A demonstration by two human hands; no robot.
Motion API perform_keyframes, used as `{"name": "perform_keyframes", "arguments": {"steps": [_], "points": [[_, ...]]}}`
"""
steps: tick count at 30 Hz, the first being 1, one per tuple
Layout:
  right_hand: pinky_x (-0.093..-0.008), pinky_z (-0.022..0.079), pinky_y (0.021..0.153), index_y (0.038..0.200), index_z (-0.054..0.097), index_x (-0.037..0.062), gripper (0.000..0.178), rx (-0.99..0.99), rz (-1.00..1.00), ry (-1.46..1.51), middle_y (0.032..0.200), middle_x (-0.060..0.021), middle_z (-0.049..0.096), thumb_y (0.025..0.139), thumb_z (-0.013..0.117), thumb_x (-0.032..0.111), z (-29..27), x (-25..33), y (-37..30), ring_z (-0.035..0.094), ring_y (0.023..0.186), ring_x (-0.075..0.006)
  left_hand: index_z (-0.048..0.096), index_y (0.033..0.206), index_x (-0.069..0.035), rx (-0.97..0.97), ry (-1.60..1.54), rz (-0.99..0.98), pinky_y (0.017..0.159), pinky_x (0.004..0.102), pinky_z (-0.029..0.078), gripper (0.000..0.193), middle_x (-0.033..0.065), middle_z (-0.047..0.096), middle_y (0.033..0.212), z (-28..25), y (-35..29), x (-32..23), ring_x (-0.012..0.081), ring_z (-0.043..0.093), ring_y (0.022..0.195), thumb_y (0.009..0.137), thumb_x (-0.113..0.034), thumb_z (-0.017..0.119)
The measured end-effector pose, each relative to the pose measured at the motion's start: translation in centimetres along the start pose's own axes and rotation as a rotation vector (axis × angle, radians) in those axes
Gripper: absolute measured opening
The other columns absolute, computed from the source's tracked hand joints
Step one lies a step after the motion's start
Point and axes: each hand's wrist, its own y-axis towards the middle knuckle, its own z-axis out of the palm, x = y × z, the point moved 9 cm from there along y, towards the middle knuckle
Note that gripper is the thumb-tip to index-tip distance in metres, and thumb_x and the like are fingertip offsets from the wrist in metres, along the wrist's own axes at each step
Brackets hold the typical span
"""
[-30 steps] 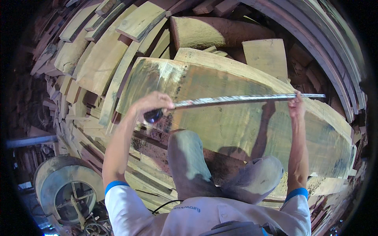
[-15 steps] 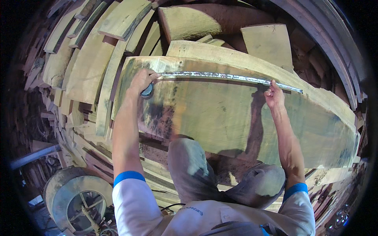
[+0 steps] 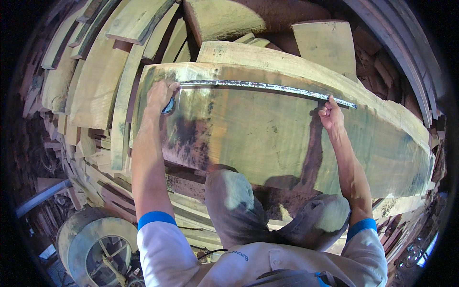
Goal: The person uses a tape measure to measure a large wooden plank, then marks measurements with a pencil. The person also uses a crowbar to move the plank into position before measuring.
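Observation:
A worn metal tape measure (image 3: 258, 86) is stretched from left to right above a wide wooden slab (image 3: 258, 129) that has dark stains toward its left end. My left hand (image 3: 160, 95) is closed round the tape's blue-rimmed case at the slab's left end. Farther right, my right hand (image 3: 332, 114) pinches the blade between thumb and finger, a short way in from its free end. The blade's shadow falls just below it on the wood, and my right arm casts a dark shadow across the slab.
Behind the slab lies a pale curved-edge board (image 3: 267, 58). Stacked planks (image 3: 100, 86) fill the left side, and a squared wood piece (image 3: 325, 48) sits at the back right. A large round wheel (image 3: 95, 248) stands at the lower left. My bent knees (image 3: 232, 196) are close to the slab's near edge.
My left hand and the tape case have shifted left toward the slab's left end. The blade's free end has also moved slightly left, while my right hand keeps pinching near it.

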Motion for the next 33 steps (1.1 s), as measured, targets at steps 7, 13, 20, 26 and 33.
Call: {"name": "perform_keyframes", "arguments": {"steps": [7,13,20,26,33], "points": [[-0.024,0.031,0.044,0.102,0.058,0.0139,0.015,-0.04,-0.003,-0.052,0.061,0.0053,0.034,0.096,0.061,0.027,-0.3,-0.4,0.2,0.029,0.048,-0.0079,0.074,0.099,-0.014,0.024,0.114,-0.054,0.087,0.044,0.048,0.036,0.0187,0.069,0.099,0.7,0.3,0.7,0.0341,0.064,0.098,0.091,-0.044,0.056],[-0.0271,0.032,0.044,0.096,0.056,0.0147,0.015,-0.122,-0.019,-0.127,0.058,0.006,0.032,0.093,0.064,0.026,-0.6,-0.6,0.2,0.029,0.046,-0.0086,0.074,0.1,-0.013,0.02,0.111,-0.039,0.091,0.0446,0.046,0.038,0.0199,0.067,0.105,0.8,0.6,0.3,0.0342,0.062,0.103,0.091,-0.044,0.055],[-0.0297,0.031,0.045,0.093,0.058,0.0127,0.022,-0.19,-0.027,-0.314,0.061,0.0051,0.035,0.089,0.069,0.031,0.1,-0.9,-0.5,0.03,0.046,-0.0097,0.071,0.102,-0.008,0.146,0.203,-0.105,0.089,0.0454,0.048,0.041,0.0174,0.068,0.108,2.4,2.0,0.2,0.0337,0.063,0.102,0.091,-0.044,0.056],[-0.0304,0.03,0.045,0.096,0.061,0.0096,0.027,-0.259,-0.023,-0.381,0.065,0.0029,0.038,0.088,0.07,0.034,0.8,-1.3,-0.7,0.03,0.048,-0.0098,0.069,0.099,-0.001,-0.099,0.299,-0.13,0.088,0.0455,0.049,0.044,0.0198,0.068,0.105,2.5,3.2,-0.2,0.0357,0.064,0.101,0.092,-0.042,0.056],[-0.0302,0.029,0.046,0.096,0.062,0.0072,0.028,-0.228,0.017,-0.442,0.062,0.0056,0.033,0.091,0.066,0.034,0.7,-2.0,-0.7,0.028,0.048,-0.0093,0.07,0.097,-0.003,-0.145,0.294,-0.042,0.086,0.0456,0.051,0.036,0.0203,0.068,0.103,3.1,5.1,0.3,0.0359,0.065,0.1,0.094,-0.034,0.054]]}}
